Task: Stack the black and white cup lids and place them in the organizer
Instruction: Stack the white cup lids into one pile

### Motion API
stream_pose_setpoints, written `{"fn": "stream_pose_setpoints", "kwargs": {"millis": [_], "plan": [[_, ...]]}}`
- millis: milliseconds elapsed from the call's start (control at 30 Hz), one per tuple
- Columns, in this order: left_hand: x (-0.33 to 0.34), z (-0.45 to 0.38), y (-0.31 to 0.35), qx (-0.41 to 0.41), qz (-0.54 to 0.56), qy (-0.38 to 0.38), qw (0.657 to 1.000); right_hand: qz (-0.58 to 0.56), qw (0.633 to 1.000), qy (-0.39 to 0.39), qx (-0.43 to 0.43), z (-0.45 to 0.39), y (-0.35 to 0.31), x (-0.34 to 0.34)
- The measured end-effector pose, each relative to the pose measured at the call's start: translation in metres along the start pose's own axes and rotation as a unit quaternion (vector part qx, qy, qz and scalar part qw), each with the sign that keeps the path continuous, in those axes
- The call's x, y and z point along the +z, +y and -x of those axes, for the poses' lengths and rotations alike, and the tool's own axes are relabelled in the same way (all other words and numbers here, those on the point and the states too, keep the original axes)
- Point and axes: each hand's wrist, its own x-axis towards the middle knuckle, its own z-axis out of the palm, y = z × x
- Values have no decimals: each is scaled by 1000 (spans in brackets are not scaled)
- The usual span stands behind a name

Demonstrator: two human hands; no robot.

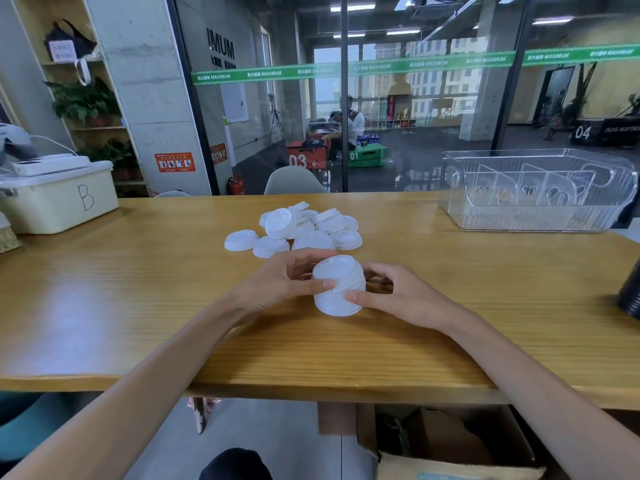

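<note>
Item: stack of white lids, nested, standing upright on the wooden table.

Holding: left hand grips the stack from its left side, thumb pressed on the near face, fingers curled round the far side. Right hand holds it from the right, thumb laid against the lower near edge, fingers curved behind. The stack sits between the two hands, touching both.

Item: loose white lids, a heap lying on the table just beyond the left hand's fingers, some tilted on others, one lying apart to the heap's left.

Item: clear organizer, with upright dividers inside, on the table well beyond and to the right of the right hand.

Item: dark stack at the table's right edge, far right of the right hand, cut by the frame; cannot tell what it is.

Item: cream box, beyond and far left of the left hand, marked with a hand-drawn "B".

Writing seen: green band across the glass wall, reading "MAXIMUM" repeated beside characters too small to read; wall letters "IMUM"; red crate numbered "03"; green crate numbered "01"; black block numbered "04". Orange sign on the concrete pillar: text unreadable.
</note>
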Motion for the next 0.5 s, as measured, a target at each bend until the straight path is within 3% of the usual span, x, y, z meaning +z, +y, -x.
{"fn": "stream_pose_setpoints", "kwargs": {"millis": [500], "plan": [[8,-12,-7,23,-82,32,996,15,1000,-5,-3,1,0,0]]}}
